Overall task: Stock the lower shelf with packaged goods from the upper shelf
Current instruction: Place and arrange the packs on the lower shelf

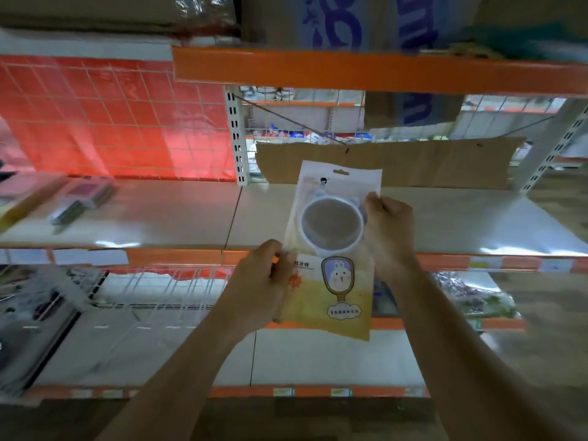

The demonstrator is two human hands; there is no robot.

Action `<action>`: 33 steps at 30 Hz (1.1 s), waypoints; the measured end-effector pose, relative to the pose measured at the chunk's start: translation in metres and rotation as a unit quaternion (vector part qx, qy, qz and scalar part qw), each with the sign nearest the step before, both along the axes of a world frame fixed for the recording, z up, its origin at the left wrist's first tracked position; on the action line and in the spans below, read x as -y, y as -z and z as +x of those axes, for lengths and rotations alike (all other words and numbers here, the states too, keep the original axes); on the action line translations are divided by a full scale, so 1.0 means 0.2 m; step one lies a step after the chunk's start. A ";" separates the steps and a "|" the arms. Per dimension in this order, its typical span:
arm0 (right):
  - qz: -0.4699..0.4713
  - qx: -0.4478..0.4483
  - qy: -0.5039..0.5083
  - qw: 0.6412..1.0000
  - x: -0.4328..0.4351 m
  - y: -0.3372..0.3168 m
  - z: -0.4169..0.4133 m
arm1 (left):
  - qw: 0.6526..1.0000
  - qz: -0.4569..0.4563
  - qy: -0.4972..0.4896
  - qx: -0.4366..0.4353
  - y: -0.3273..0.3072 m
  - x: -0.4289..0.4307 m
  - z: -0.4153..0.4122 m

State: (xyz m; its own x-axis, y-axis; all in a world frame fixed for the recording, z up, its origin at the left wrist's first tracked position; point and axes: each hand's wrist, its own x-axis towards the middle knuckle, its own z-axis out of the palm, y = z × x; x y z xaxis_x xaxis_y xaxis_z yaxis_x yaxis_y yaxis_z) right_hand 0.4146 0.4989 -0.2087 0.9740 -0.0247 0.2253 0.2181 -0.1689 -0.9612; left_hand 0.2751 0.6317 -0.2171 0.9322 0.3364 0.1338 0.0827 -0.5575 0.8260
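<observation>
I hold a flat packaged mirror (334, 249) upright in front of the shelving: a white and yellow pouch with a round mirror behind a clear window and a rabbit drawing below. My left hand (261, 288) grips its lower left edge. My right hand (389, 233) pinches its right edge beside the window. The pouch hangs in the air before the upper shelf (461, 224), a pale board with an orange front rail. The lower shelf (318, 358) lies beneath my forearms.
A cardboard sheet (413, 163) leans at the back of the upper shelf. Pink and grey packets (82, 198) lie on the shelf at left. A white wire divider (165, 288) stands on the lower shelf; dark goods (38, 310) sit at far left, wrapped packets (471, 294) at right.
</observation>
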 end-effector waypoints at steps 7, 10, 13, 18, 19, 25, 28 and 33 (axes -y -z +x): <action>-0.006 -0.006 -0.022 1.000 -0.15 0.08 -0.02 | 0.997 -0.078 0.004 -0.027 0.07 -0.12 -0.05; -0.020 -0.013 -0.023 0.999 -0.25 0.11 -0.04 | 0.996 -0.084 -0.002 -0.024 0.11 -0.22 -0.08; -0.030 -0.019 -0.018 0.999 -0.37 0.13 -0.07 | 0.996 -0.080 -0.007 -0.024 0.14 -0.33 -0.11; -0.038 -0.033 -0.017 0.999 -0.56 0.15 -0.11 | 0.995 -0.099 -0.016 -0.025 0.15 -0.53 -0.14; -0.037 -0.033 -0.017 0.999 -0.60 0.16 -0.12 | 0.994 -0.106 -0.015 -0.022 0.15 -0.57 -0.15; -0.037 -0.023 -0.022 0.999 -0.83 0.19 -0.17 | 0.992 -0.120 -0.012 -0.024 0.20 -0.78 -0.21; -0.048 -0.009 -0.026 0.998 -0.92 0.19 -0.18 | 0.990 -0.136 -0.027 -0.019 0.22 -0.87 -0.22; -0.059 -0.012 -0.039 0.997 -1.07 0.22 -0.18 | 0.988 -0.143 -0.048 -0.020 0.24 -0.99 -0.25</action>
